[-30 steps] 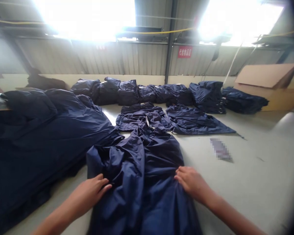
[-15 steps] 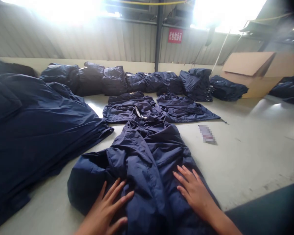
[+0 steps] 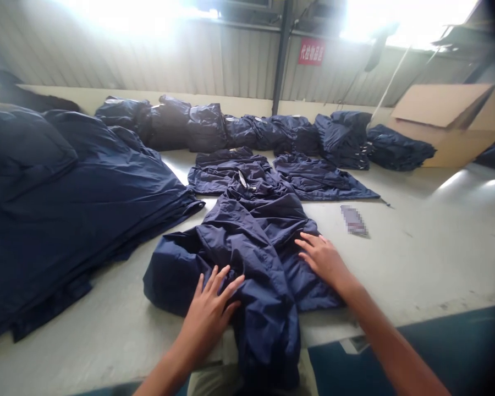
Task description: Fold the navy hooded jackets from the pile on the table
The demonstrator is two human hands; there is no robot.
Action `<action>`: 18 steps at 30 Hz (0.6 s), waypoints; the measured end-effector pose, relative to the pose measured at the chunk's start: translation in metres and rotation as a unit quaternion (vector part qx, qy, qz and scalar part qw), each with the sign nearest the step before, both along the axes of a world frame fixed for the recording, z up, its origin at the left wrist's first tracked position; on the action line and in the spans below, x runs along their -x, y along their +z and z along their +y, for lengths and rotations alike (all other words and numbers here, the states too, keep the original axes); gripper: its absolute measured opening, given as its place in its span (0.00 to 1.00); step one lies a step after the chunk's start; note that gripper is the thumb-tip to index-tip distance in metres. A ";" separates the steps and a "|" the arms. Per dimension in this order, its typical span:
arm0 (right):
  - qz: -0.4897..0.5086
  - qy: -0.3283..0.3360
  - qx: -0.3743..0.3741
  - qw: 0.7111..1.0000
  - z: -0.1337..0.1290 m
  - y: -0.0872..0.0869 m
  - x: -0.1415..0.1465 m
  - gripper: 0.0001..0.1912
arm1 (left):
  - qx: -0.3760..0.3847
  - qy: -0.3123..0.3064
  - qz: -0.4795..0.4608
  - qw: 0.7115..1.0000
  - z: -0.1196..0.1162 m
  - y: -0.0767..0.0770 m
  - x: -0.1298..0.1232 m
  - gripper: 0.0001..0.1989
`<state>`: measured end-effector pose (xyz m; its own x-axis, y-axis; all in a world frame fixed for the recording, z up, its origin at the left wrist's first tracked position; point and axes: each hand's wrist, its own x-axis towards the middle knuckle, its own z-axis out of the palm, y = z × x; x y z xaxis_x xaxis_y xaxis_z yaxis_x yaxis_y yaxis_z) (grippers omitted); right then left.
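Observation:
A navy jacket [image 3: 256,242] lies spread in front of me, its collar end away from me. Part of it hangs over the table's near edge toward my lap. My left hand [image 3: 214,297] rests on the jacket's left part with fingers spread, close to a sleeve [image 3: 173,275] that bulges out to the left. On the jacket's right side lies my right hand [image 3: 322,256], palm down with its fingers stretched out. A pale tag [image 3: 242,179] shows at the collar. Neither hand grips the cloth visibly.
A large heap of navy garments [image 3: 86,203] covers the left of the pale table [image 3: 437,242]. More navy garments [image 3: 322,179] lie just beyond the jacket. Folded stacks [image 3: 208,126] line the wall. A cardboard box [image 3: 445,124] and a blurred-out flat item [image 3: 353,220] are to the right.
Both hands have moved forward over the jacket, away from me. The view has tilted and shifted left, so the near table edge and the jacket's overhanging part now show.

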<state>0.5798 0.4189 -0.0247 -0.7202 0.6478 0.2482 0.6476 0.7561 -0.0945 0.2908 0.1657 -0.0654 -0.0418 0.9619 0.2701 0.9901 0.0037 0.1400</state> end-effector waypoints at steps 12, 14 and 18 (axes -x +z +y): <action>0.156 0.046 0.181 0.970 -0.176 -0.038 0.016 0.20 | -0.009 0.081 0.003 0.997 -0.066 -0.006 0.014 0.27; 0.219 0.070 0.243 0.942 -0.162 -0.021 0.020 0.15 | 0.001 0.105 0.000 0.994 -0.067 -0.002 0.003 0.24; 0.394 -0.052 0.175 0.901 -0.125 0.023 0.021 0.14 | 0.023 0.124 -0.003 0.992 -0.064 0.010 -0.013 0.23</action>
<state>0.5586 0.2942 -0.0021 -0.3412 0.8390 0.4237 0.3407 0.5306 -0.7762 0.3034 0.1018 -0.0557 -0.2796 0.9332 0.2255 0.9572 0.2529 0.1405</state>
